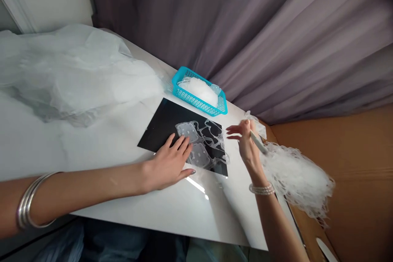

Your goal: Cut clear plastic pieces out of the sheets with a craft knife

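Note:
My left hand [172, 161] lies flat with fingers stretched out on a black sheet [159, 129], its fingertips pressing on a piece of clear dotted film [201, 143] that lies across the sheet. Just right of the sheet, my right hand [245, 141] is raised with fingers closed around a thin white stick-like tool [257, 141]. Its index finger points toward the film. A pearl bracelet [261, 189] is on the right wrist and silver bangles [29, 202] on the left forearm.
A turquoise plastic basket [196, 100] holding white scraps stands behind the sheet. Crumpled clear plastic [76, 73] covers the white table [190, 208] at left. A heap of white netting offcuts [297, 178] hangs off the right edge over a cardboard box [356, 172]. Grey curtain behind.

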A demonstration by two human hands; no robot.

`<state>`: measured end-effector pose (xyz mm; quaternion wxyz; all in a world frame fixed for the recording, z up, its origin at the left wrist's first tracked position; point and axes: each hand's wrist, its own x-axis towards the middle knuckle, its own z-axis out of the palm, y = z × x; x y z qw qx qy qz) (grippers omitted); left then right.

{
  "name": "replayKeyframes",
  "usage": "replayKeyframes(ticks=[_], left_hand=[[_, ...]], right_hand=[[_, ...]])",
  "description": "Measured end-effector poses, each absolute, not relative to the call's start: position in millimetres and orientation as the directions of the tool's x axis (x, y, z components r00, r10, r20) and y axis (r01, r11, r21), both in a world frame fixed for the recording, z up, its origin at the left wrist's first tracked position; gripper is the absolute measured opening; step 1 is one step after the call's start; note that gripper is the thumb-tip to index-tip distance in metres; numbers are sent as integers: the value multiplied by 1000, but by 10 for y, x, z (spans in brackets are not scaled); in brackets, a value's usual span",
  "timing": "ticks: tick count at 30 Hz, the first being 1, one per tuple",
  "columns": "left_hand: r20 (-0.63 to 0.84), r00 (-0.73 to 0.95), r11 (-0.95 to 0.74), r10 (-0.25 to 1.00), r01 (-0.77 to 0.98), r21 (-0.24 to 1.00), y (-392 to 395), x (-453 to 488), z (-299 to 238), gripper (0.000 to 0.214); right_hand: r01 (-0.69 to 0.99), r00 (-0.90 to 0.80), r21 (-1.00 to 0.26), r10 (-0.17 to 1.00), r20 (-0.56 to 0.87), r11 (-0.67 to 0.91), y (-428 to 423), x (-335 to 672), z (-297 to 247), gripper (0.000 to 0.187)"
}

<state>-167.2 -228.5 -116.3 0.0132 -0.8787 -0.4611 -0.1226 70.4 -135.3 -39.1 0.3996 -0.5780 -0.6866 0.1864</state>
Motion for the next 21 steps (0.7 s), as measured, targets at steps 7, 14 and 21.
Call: replayKeyframes(ticks=[7,14,21], left_hand=[[469,752,-877,463,312,365,-2187,-2111,-985,26],[471,676,-822,566,503,266,-2116,-2278,-1049,32],[385,682,-760,622,644,86,-2146,-2283,-1198,46]], right_hand=[[472,-278,-846,953,124,248,-1639,-56,-658,49],[470,-268,-859,960,80,203,-1698,-138,-784,35],[556,-235,-814,971,40,167,-1832,-67,-759,33]])
